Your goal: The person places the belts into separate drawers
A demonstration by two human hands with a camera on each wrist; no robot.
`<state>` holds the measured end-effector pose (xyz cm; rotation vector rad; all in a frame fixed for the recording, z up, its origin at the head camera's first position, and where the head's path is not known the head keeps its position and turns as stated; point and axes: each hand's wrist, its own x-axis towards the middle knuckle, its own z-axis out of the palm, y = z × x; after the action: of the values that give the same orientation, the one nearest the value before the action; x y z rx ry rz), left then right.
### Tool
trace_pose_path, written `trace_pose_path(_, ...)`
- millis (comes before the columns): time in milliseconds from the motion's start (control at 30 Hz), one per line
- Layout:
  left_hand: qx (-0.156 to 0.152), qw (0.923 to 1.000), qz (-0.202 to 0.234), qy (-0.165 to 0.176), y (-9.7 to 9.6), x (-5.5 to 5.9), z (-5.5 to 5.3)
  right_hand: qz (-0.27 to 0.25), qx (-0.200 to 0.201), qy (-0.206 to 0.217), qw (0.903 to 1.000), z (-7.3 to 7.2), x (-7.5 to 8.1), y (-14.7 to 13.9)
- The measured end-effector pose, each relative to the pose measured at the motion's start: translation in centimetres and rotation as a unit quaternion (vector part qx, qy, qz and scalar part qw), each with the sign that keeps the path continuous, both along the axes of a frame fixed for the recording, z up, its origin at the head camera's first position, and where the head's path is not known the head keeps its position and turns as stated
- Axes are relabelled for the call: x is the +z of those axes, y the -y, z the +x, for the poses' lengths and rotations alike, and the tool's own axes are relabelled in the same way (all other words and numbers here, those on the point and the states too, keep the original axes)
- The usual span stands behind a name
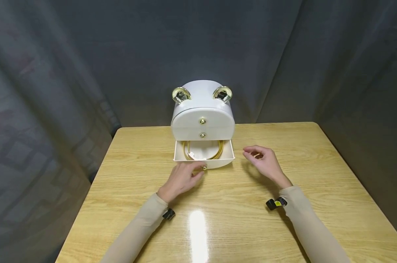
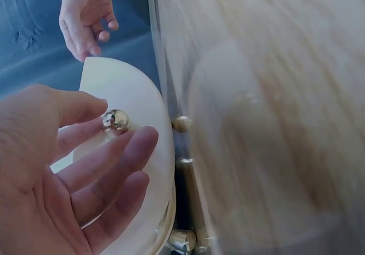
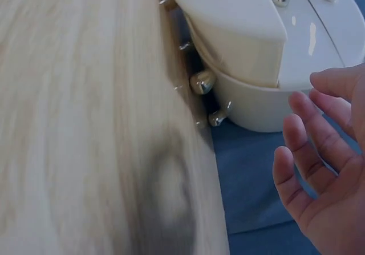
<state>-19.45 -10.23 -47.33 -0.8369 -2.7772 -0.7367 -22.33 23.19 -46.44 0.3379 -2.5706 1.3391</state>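
Observation:
A white rounded drawer box (image 1: 203,113) with gold knobs stands at the back of the table, its bottom drawer (image 1: 231,150) pulled out. Inside lies a yellow coiled loop (image 1: 220,149) with a small white piece (image 1: 196,156) on it; whether it is a cable cannot be told. My left hand (image 1: 182,179) is at the drawer front, thumb and forefinger pinching the small gold knob (image 2: 116,121), the other fingers loosely bent. My right hand (image 1: 265,162) hovers right of the drawer, apart from it. Its fingers are relaxed and hold nothing, as the right wrist view (image 3: 319,158) also shows.
Two gold ring-shaped pieces (image 1: 181,95) stick out from the box's upper sides. The wooden table (image 1: 136,164) has rounded far corners. Dark grey curtains (image 1: 152,54) hang close behind it and on both sides. A bright light reflection lies on the tabletop near the front.

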Motion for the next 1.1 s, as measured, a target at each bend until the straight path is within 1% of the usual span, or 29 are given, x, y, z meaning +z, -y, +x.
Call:
trace_pose_path(67,0.000,1.0000,0.004,0.005,-0.1,0.0,-0.1,0.004,-0.002,0.002,1.0000,0.1,-0.2,-0.3)
trace_pose_path(167,0.002,0.9999,0.015,0.003,-0.2,-0.1,-0.2,0.006,-0.006,0.002,1.0000,0.4,-0.4,-0.8)
trace_pose_path(367,0.006,0.9995,0.024,-0.021,-0.4,-0.4,-0.5,0.006,-0.006,-0.010,0.9999,0.9,-0.9,-1.5)
trace_pose_path(533,0.012,0.9988,0.032,-0.034,-0.5,-0.5,-0.7,0.011,-0.006,-0.004,0.9999,1.1,-1.2,-1.8)
trace_pose_path(867,0.051,0.9971,0.032,-0.047,-1.0,-0.5,-1.0,0.014,-0.009,0.002,0.9999,1.5,-1.7,-2.1)
trace_pose_path(1100,0.064,0.9949,0.048,-0.062,-1.3,-0.6,-1.5,0.017,-0.006,0.002,0.9998,1.5,-1.9,-2.2)
